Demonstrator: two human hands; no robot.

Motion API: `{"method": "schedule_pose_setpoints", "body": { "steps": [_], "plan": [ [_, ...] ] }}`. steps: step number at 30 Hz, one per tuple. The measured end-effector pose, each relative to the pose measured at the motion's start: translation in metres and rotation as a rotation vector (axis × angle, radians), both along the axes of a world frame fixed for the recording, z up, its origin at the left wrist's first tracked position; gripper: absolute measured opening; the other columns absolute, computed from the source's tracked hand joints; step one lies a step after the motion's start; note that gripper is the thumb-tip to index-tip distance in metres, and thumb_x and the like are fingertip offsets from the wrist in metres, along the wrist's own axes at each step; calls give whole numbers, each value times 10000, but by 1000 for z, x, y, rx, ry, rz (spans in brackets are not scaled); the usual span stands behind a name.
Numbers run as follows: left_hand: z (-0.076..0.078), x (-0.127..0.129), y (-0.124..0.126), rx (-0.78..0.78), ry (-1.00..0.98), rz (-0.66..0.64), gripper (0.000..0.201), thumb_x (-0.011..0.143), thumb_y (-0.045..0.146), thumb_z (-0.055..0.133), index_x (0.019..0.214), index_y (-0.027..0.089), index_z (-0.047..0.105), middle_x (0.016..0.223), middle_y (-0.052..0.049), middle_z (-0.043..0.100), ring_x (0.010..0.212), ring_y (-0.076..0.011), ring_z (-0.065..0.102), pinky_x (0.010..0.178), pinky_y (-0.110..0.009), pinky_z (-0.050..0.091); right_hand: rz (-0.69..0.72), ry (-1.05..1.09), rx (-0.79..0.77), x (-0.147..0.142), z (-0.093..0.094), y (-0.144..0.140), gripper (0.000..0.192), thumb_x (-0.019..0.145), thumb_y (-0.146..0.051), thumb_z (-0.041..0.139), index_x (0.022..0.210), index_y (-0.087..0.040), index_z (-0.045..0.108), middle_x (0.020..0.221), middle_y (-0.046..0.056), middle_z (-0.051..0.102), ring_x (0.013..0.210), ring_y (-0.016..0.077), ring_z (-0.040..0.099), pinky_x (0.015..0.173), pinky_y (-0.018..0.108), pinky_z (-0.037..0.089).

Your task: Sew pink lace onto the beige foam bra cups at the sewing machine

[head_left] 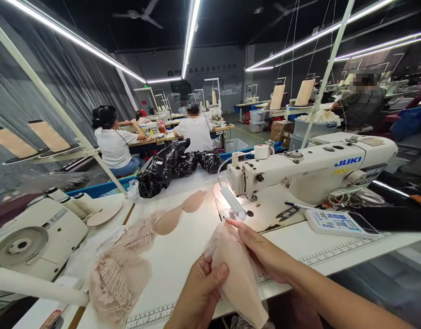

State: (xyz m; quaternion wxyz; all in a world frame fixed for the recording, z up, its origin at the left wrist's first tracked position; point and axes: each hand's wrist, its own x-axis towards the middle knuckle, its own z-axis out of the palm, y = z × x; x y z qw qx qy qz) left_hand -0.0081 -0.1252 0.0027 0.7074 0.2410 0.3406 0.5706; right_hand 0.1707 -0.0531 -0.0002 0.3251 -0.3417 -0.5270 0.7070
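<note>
Both hands meet in front of the white JUKI sewing machine (309, 171), on the near edge of the white worktable (183, 256) it stands on. The left hand (199, 292) has its thumb folded over the lower edge of one pale pink, cone-shaped fabric cup (236, 269), fingers curled shut behind it. The right hand (261, 249) lies along the cup's far side, fingers stretched out nearly straight and pressed to the cloth, the tip reaching toward the machine's needle end.

Left of the machine, on the same table, two flat beige oval pieces (183, 210) lie end to end, and nearer the table's front edge sits one heap of pink lace (119, 269). Behind the machine's head slump black plastic bags (172, 167); I cannot count them for sure. One small black thread snip (288, 212) rests on the machine's bed, and one white control panel (337, 221) lies just to the right of it. One lamp on a bent neck (231, 198) glows at the needle end.

Beyond the machine two people in white shirts (116, 146) sit with backs turned at farther tables.
</note>
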Motion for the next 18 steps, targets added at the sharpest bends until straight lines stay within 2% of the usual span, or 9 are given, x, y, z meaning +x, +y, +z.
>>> {"method": "schedule_pose_setpoints", "body": {
  "steps": [2,4,7,10,12,15,18],
  "plan": [
    [-2,-3,-1,-27,-22,52,603,758,247,915,1323,182,717,1162,-154,792,1178,-361,714,1078,-461,533,23,82,-144,4,2,-4,887,874,-846,571,1583,-337,412,1364,106,660,1210,315,645,1090,516,455],
    [-3,-4,2,-40,-38,118,580,782,220,888,1332,188,708,1148,-145,796,1170,-340,720,1076,-436,534,23,139,-195,6,-1,-15,915,855,-831,620,1595,-354,372,1260,94,700,1121,302,680,1035,501,482],
    [-5,0,7,-30,-100,127,582,747,179,884,1305,192,719,1141,-125,793,1165,-322,719,1062,-409,539,-90,195,-190,2,-8,-29,976,820,-708,772,1612,-366,317,1169,70,722,1066,284,696,1018,463,482],
    [-5,8,12,-22,-128,157,451,788,272,873,1215,186,754,1170,-109,772,1130,-294,718,1024,-380,560,-216,229,-177,-5,-15,-35,1085,757,-600,878,1625,-383,266,1104,37,725,1040,274,702,1021,446,485],
    [-3,13,15,-41,-112,223,349,824,335,861,1117,166,773,1148,-99,761,1068,-254,720,990,-344,575,-255,222,-164,-7,-18,-35,1094,744,-582,892,1623,-391,269,1079,24,720,1027,265,700,1009,435,496],
    [1,19,20,-81,-110,345,202,843,268,849,984,147,770,1049,-66,748,937,-174,707,930,-283,593,-308,187,-136,-6,-19,-36,1076,722,-586,902,1606,-388,322,1064,19,716,999,256,697,973,420,520],
    [2,23,23,-137,-122,407,106,917,195,762,1013,149,764,1103,-77,744,937,-156,705,870,-262,614,-366,189,-138,-4,-18,-36,1053,698,-586,914,1580,-382,375,1054,20,727,977,249,698,951,413,531]
  ]
}}
